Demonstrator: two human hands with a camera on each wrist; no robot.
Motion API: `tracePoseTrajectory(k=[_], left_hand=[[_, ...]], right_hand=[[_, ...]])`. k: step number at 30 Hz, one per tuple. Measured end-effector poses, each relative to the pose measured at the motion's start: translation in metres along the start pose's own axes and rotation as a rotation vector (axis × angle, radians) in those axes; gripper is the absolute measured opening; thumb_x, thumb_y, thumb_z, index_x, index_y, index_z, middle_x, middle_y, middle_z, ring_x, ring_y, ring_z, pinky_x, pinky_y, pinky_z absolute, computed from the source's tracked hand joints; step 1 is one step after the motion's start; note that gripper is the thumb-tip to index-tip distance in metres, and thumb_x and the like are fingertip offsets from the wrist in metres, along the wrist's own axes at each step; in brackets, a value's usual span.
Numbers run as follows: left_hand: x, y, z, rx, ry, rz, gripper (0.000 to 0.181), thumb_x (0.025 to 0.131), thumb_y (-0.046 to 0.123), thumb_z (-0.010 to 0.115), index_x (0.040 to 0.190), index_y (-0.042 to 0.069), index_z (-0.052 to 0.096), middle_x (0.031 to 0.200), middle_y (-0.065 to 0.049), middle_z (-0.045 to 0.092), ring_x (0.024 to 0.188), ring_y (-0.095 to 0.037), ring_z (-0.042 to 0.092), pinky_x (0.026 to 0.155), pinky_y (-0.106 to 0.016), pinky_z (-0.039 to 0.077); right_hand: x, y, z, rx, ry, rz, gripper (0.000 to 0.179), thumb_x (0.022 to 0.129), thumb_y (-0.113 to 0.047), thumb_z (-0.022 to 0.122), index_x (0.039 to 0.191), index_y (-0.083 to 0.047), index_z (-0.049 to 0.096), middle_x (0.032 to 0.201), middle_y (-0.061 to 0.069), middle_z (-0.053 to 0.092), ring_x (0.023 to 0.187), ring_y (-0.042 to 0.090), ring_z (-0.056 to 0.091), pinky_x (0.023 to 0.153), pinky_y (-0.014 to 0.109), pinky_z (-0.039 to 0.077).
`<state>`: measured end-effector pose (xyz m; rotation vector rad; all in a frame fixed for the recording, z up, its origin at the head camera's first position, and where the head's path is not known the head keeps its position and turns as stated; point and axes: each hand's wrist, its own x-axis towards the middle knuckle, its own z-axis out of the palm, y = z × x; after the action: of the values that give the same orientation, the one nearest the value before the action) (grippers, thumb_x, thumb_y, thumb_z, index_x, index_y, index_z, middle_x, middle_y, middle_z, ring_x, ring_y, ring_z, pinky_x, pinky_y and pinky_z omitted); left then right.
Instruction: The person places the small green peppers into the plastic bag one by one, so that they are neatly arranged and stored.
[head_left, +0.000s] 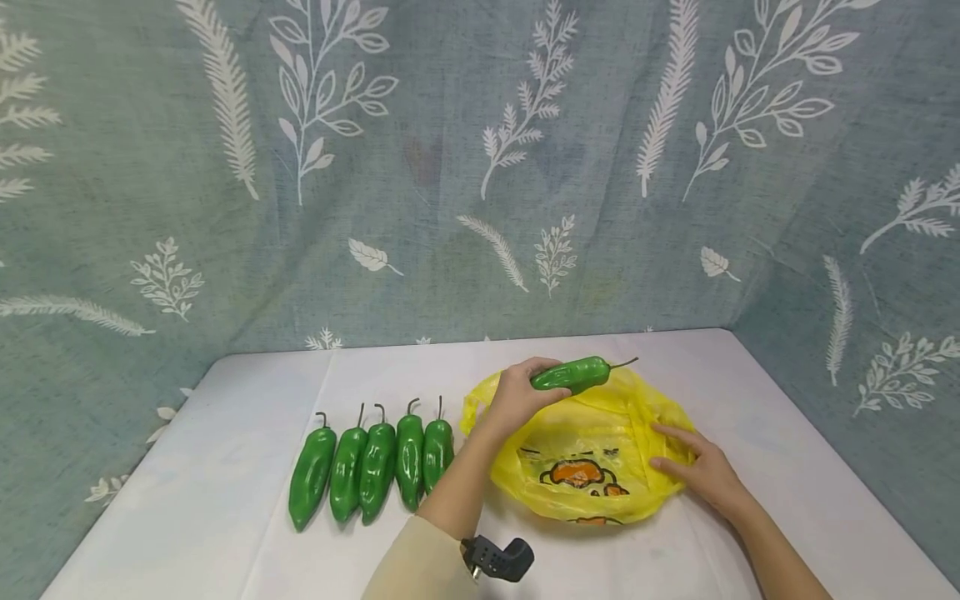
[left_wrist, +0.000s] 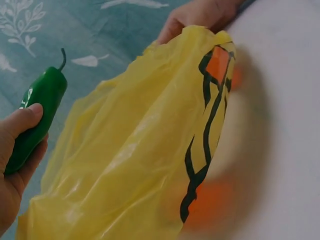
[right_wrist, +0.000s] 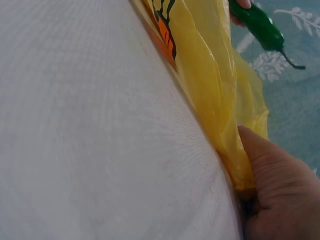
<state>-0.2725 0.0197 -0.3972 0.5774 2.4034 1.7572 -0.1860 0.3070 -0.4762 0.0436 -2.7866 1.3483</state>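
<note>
My left hand (head_left: 521, 392) grips a glossy green pepper (head_left: 573, 375) by its lower end, its thin stem pointing right. Hand and pepper are over the far part of a yellow plastic bag (head_left: 525, 492), which lies with its mouth spread. In the left wrist view, the thumb presses on the side of the pepper (left_wrist: 42, 95). At the bag's right side, my right hand (head_left: 708, 475) holds the edge, with thumb and forefinger apart. The right wrist view shows its thumb against the yellow plastic (right_wrist: 220, 110); the other fingers are mostly hidden.
Several more green peppers (head_left: 377, 462) lie in a row on the white table (head_left: 187, 500), left of the bag, stems away from me. My left forearm overlaps the rightmost one. A leaf-patterned cloth (head_left: 435, 225) hangs behind and beside the table. A black device (head_left: 498, 558) sits at my left wrist.
</note>
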Motion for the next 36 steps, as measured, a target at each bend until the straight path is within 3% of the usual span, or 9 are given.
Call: tracePoseTrajectory(k=[5, 11, 15, 21, 36], left_hand=[[0.010, -0.007, 0.008, -0.016, -0.042, -0.056, 0.045, 0.080, 0.024, 0.077, 0.121, 0.013, 0.063, 0.118, -0.004, 0.062, 0.099, -0.017, 0.060, 0.081, -0.031, 0.054], [0.017, -0.020, 0.013, 0.011, -0.023, -0.132, 0.045, 0.082, 0.021, 0.075, 0.124, 0.010, 0.062, 0.126, -0.009, 0.057, 0.104, -0.022, 0.058, 0.083, -0.034, 0.053], [0.020, -0.028, 0.017, 0.018, 0.005, -0.144, 0.046, 0.082, 0.020, 0.075, 0.125, 0.011, 0.061, 0.130, -0.010, 0.056, 0.110, -0.025, 0.056, 0.087, -0.036, 0.052], [0.027, -0.036, 0.024, 0.033, 0.096, -0.144, 0.042, 0.083, 0.009, 0.071, 0.123, 0.009, 0.060, 0.125, -0.011, 0.057, 0.111, -0.027, 0.055, 0.091, -0.039, 0.050], [0.024, -0.055, 0.023, 0.081, 0.081, -0.175, 0.040, 0.084, 0.004, 0.068, 0.123, 0.009, 0.062, 0.130, -0.012, 0.056, 0.120, -0.031, 0.052, 0.098, -0.043, 0.046]], right_hand=[[0.000, -0.001, 0.000, 0.017, -0.004, 0.008, 0.064, 0.083, -0.036, 0.071, 0.136, -0.006, 0.050, 0.148, 0.025, 0.032, 0.137, 0.049, 0.020, 0.107, 0.066, 0.015], [0.002, 0.000, 0.003, 0.041, -0.014, 0.011, 0.065, 0.083, -0.037, 0.071, 0.137, -0.007, 0.049, 0.149, 0.024, 0.031, 0.138, 0.048, 0.019, 0.108, 0.066, 0.013], [0.002, 0.002, 0.004, 0.033, -0.015, 0.014, 0.064, 0.084, -0.037, 0.071, 0.137, -0.007, 0.049, 0.148, 0.024, 0.032, 0.137, 0.048, 0.019, 0.108, 0.067, 0.013], [0.000, 0.004, 0.000, 0.024, 0.004, -0.019, 0.062, 0.083, -0.035, 0.071, 0.136, -0.008, 0.051, 0.147, 0.024, 0.035, 0.136, 0.048, 0.022, 0.106, 0.068, 0.015], [0.002, 0.006, 0.000, 0.033, 0.004, -0.016, 0.064, 0.080, -0.034, 0.074, 0.134, -0.007, 0.052, 0.146, 0.024, 0.035, 0.137, 0.048, 0.021, 0.108, 0.066, 0.014]])
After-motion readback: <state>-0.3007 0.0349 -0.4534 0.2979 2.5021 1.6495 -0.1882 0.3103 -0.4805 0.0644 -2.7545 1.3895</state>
